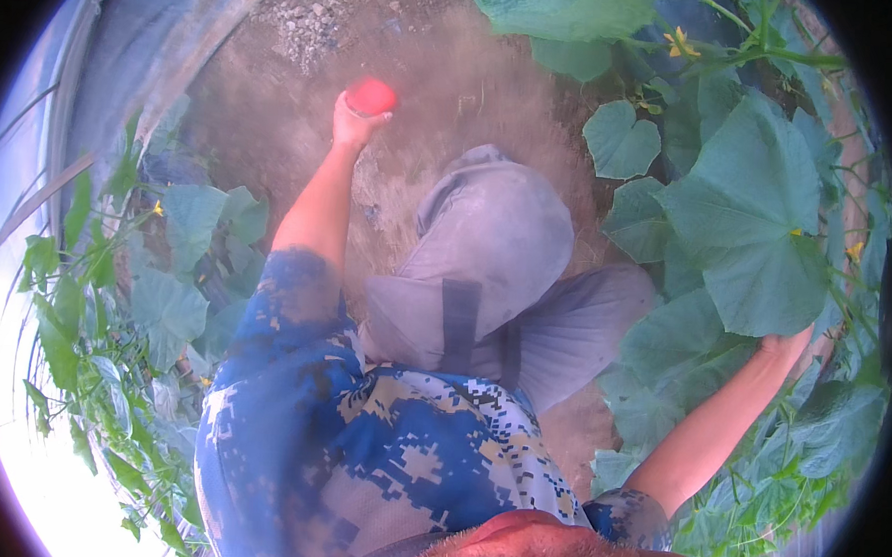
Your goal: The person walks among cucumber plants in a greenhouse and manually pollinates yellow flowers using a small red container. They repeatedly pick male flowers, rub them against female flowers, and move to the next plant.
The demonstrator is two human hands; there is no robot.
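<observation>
My left hand [357, 125] is held out over the bare soil, gripping a rounded red object [372, 96]. Motion blur keeps me from telling exactly what the object is. On the other side, my right hand [784, 344] reaches in among the cucumber plants. A broad cucumber leaf [766, 218] covers its fingers, so what they touch or hold is hidden. Yellow flowers [680, 44] show on the vines near that leaf.
My bent legs in grey trousers [493, 236] stand over the dirt path [455, 70]. More cucumber vines [169, 304] grow along the left, beside plastic greenhouse sheeting [142, 49] and a thin pole [34, 212]. Gravel [307, 30] lies on the ground ahead.
</observation>
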